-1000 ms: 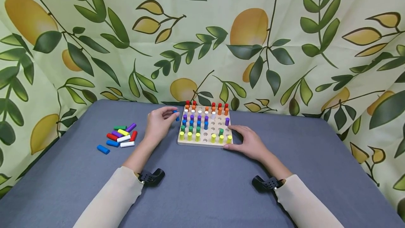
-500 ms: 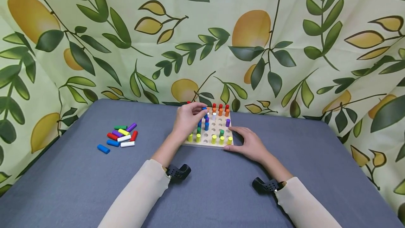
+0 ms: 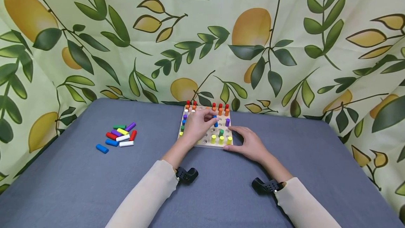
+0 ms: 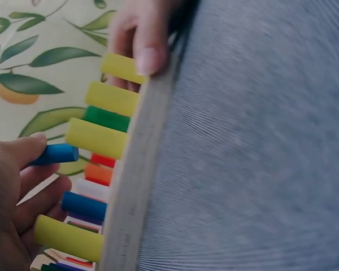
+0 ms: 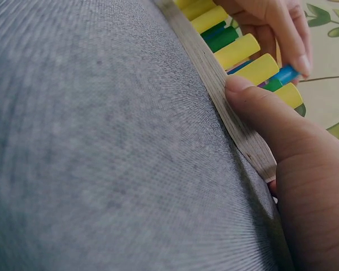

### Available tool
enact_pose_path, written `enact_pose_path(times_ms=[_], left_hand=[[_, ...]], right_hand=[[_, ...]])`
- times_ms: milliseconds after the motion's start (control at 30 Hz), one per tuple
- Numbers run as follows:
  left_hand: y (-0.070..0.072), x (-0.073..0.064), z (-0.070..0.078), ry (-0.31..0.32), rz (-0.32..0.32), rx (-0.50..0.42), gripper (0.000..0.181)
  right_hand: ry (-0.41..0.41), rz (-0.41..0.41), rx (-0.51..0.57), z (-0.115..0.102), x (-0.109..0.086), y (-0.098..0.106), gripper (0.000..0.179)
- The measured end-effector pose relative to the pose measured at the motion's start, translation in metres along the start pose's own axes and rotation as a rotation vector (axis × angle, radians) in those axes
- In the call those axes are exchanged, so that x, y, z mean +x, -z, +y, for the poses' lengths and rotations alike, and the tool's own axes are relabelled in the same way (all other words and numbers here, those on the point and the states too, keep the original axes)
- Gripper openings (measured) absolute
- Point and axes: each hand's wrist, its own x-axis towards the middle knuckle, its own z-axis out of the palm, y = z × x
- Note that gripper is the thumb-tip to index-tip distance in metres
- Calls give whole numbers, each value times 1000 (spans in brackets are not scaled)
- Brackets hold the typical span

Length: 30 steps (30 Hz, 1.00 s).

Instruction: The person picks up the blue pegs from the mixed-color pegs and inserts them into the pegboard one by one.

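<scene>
A wooden pegboard [image 3: 212, 146] filled with rows of coloured pegs stands on the table. Over its middle, my left hand [image 3: 197, 126] pinches a blue peg [image 3: 216, 122] between thumb and fingers. In the left wrist view that blue peg [image 4: 59, 154] is tilted, its lower end apart from the board's edge. My right hand [image 3: 248, 143] holds the board at its near right corner, with the thumb [image 5: 260, 104] pressed on the front edge. Yellow pegs [image 3: 221, 139] line the front row, and a green peg [image 3: 221, 132] stands behind them. The left hand hides part of the board's left side.
A loose pile of pegs, including a white peg [image 3: 126, 143] and a red peg [image 3: 133, 135], lies to the left on the grey tablecloth [image 3: 79, 178]. One blue peg [image 3: 102, 148] lies a little apart. A leaf-patterned curtain [image 3: 202, 20] hangs behind the table.
My left hand has carried the blue peg rightward from beside the board's left edge to over its middle, and lowered it slightly. The right hand has stayed at the corner.
</scene>
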Motion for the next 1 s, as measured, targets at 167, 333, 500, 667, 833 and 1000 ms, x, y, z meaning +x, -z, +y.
enact_pose_path(times_ms=[167,333,500,667,833,1000], left_hand=[[-2,1,-1,3,-20,-4,23],[0,2,-4,36,-18,8,23],[0,2,-7,54,-39,9,21],[0,1,-7,35,-42,35,21],[-1,1,-8,4,-40,151,20],[-3,1,-9,-1,-54,198,18]], right_hand=[[-11,4,2,0,-1,1,79],[-15,-3,-9,0,0,1,80],[-21,-10,-9,-1,0,1,81],[-28,-17,-9,-3,1,1,80],[-28,-18,-18,-4,2,1,80],[-33,-18,-12,-5,0,2,79]])
